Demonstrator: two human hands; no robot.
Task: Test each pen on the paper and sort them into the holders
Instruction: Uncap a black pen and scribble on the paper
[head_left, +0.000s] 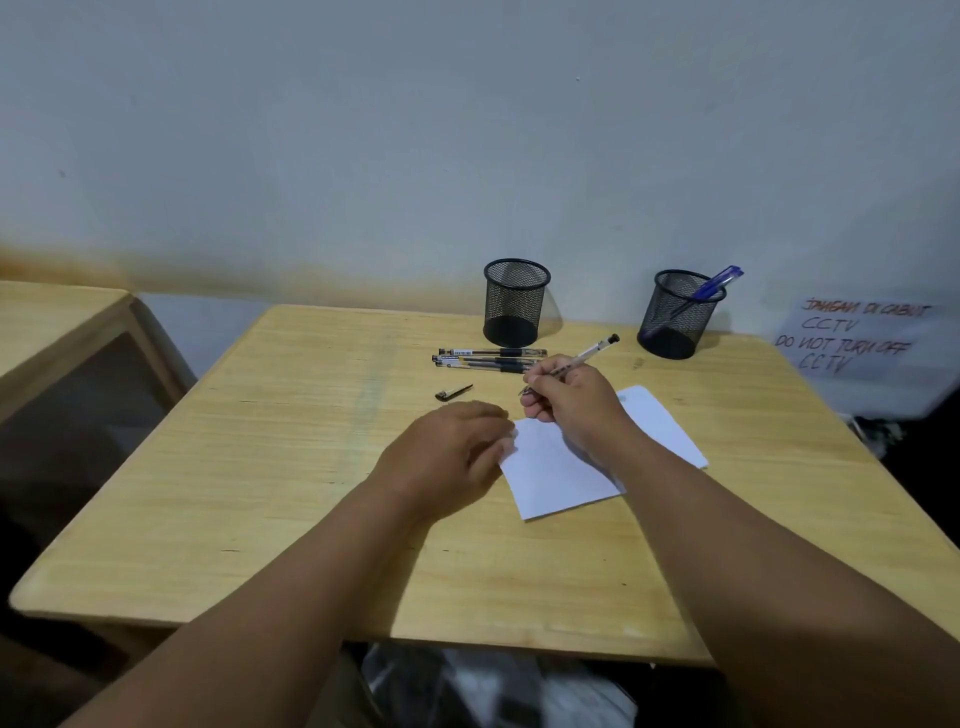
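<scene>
On the wooden table (260, 467), the pen cap (453, 392) is lying alone. The left hand (449, 454) is resting with loose fingers, pressing the paper (556, 467) edge. The loose pens (488, 359) are lying before the empty holder (516, 302). The right hand (569, 400) is pinching a clear pen (587, 356) over the paper. The right holder (678, 314) is keeping a blue pen (714, 285).

Dim, bluish light; soft focus, wide-angle bending and blur toward the edges.
</scene>
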